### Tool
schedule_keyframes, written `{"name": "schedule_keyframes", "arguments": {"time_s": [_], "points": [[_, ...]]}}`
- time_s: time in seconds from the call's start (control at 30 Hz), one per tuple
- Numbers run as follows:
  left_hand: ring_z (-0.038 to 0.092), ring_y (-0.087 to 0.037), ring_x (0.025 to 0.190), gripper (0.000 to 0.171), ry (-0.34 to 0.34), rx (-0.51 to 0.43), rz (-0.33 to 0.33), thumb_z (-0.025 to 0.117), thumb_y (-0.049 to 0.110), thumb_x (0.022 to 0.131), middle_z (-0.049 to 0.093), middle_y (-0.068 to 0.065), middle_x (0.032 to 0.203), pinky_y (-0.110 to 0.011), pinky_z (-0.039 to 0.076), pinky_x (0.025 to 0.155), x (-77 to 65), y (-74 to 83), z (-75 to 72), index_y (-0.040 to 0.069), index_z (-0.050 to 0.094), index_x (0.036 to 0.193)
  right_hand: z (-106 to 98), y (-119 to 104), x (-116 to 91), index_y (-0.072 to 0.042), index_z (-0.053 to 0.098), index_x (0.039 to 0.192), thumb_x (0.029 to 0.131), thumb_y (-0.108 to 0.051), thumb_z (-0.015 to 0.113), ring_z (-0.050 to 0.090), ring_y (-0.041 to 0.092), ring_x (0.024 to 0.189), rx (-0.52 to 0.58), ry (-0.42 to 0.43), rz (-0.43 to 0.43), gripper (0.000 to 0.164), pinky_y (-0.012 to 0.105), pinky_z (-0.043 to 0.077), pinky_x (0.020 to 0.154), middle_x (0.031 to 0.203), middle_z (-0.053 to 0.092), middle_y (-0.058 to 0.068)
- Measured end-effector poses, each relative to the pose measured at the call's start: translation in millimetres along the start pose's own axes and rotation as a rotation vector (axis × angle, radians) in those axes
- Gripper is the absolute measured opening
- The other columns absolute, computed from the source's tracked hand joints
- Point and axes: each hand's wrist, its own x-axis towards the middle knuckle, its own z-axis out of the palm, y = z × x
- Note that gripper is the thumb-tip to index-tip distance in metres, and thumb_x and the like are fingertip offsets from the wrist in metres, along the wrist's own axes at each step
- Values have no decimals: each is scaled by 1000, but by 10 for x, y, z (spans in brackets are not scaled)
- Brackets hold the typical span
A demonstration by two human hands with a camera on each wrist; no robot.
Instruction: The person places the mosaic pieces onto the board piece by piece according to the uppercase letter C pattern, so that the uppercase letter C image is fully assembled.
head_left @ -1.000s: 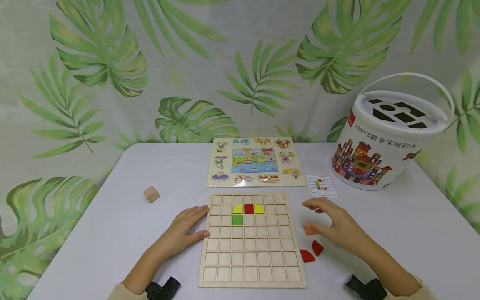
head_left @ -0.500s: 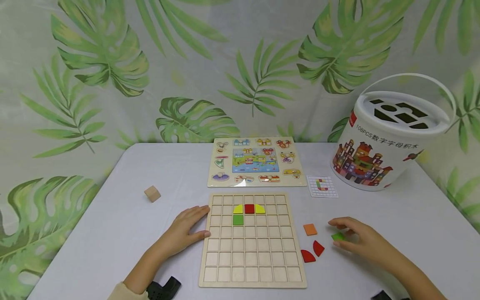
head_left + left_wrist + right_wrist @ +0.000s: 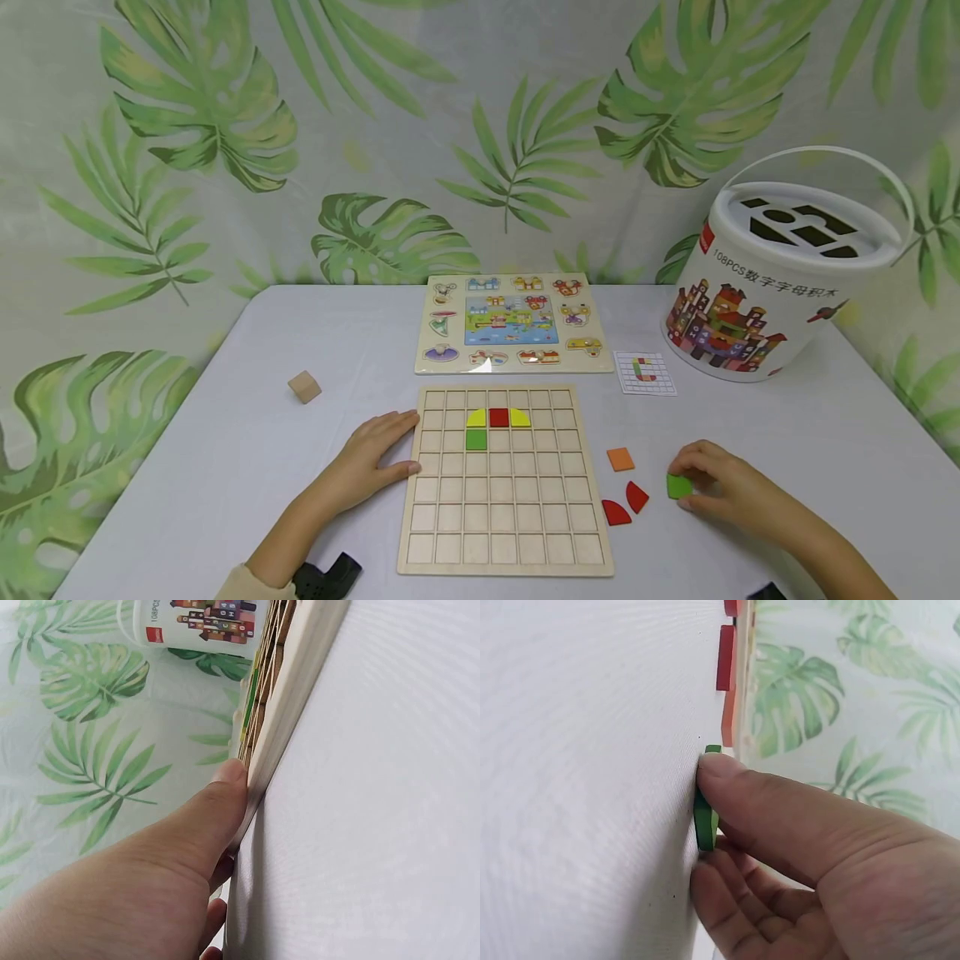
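Right-hand grip: the right hand [image 3: 727, 487] grasps a green piece [image 3: 678, 487], pinched between thumb and fingers.
Green piece: off the grid board [image 3: 504, 490], past its right edge, low over the table [image 3: 360, 342]; I cannot tell whether its underside touches.
Just changed: half a second ago less of the green face showed; hand and piece have since shifted slightly toward the table's near side.
Meaning: likely an adjustment of hold; nothing has been added to the board.
Loose pieces: an orange square [image 3: 621, 459] and two red quarter-rounds [image 3: 637, 497] lie between that hand and the board's right edge.
Left hand: the left hand [image 3: 369, 457] rests against the board's left edge, fingers relaxed, clasping nothing; probably steadying it.
Board filling: in the second row from the far edge, a red square [image 3: 498, 417] sits between two yellow quarter-rounds [image 3: 519, 419]; a green square [image 3: 476, 440] sits nearer, below the left one.
Pattern card [image 3: 645, 372]: beyond the board's far right corner.
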Motion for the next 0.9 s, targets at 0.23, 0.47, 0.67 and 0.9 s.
{"name": "schedule_keyframes", "arguments": {"time_s": [0.23,0.47,0.67,0.9], "points": [[27,-30,129,69,-1,3,-1,61,48,80,39,-5,138,-51,18,103,-2,3,-1,12,42,136,-1,-77,5,-13,59,105,75,-14,73,51,7,83,8,67,12,33,21,49,71,101,56,-6],[27,-31,129,68,0,-1,-3,62,45,80,39,-6,138,-52,19,102,-6,16,-10,12,42,136,29,-296,75,-13,61,106,73,-6,74,53,4,83,66,234,-147,36,21,49,72,100,56,-11],[27,-31,129,68,-2,0,-5,62,45,80,39,-7,138,-52,18,102,-6,16,-11,12,41,136,84,-551,222,-12,62,108,75,-2,72,52,6,85,155,320,-333,36,20,48,71,104,56,-8],[27,-31,129,68,-5,2,-3,62,44,81,38,-6,138,-52,18,102,1,27,-14,11,41,136,238,-858,465,-14,60,110,78,-15,71,55,7,84,228,305,-356,34,28,50,71,103,58,-8]]}}
